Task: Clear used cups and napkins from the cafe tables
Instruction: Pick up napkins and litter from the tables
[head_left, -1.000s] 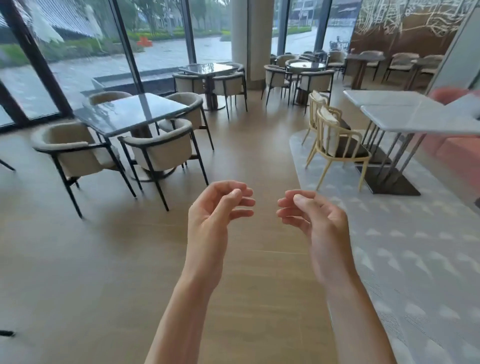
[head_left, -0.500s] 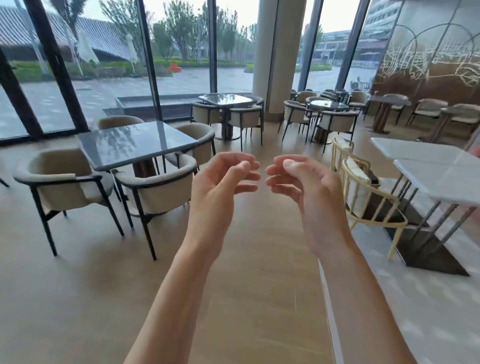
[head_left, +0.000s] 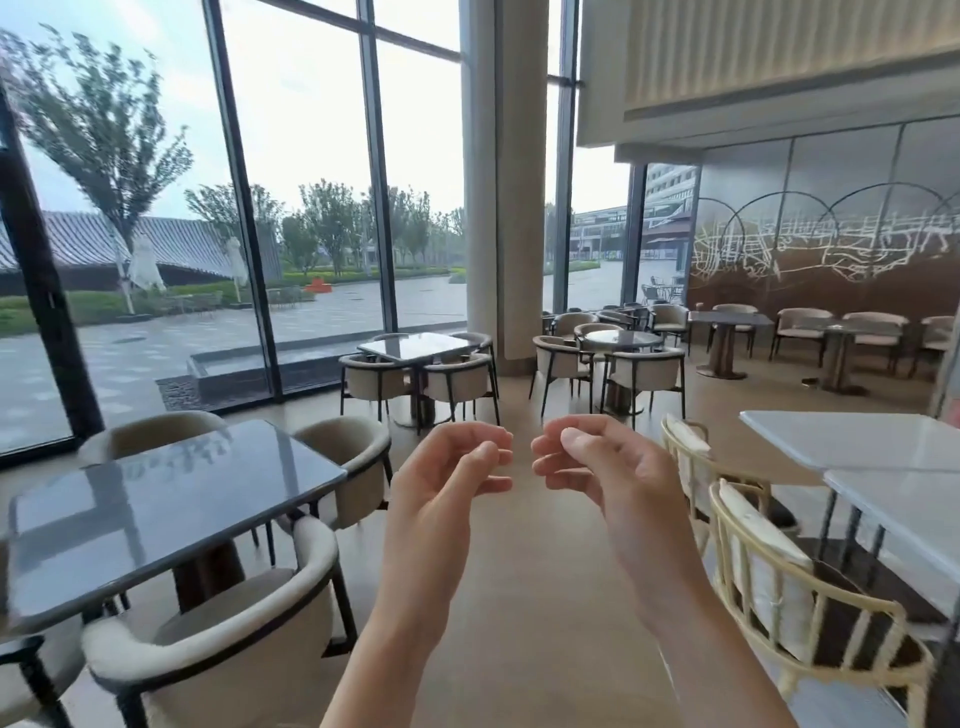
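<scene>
We take the column (head_left: 511, 208) as our landmark. Left of it, nearest us, stands a dark table (head_left: 156, 514) with bare top. Below the column, our left hand (head_left: 441, 499) and right hand (head_left: 618, 483) hang loosely curled, holding nothing. Right stands a white table (head_left: 852, 439). We see no cups or napkins.

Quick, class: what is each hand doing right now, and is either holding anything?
Left hand: open, fingers loosely curled, holding nothing.
Right hand: open, fingers loosely curled, holding nothing.
</scene>
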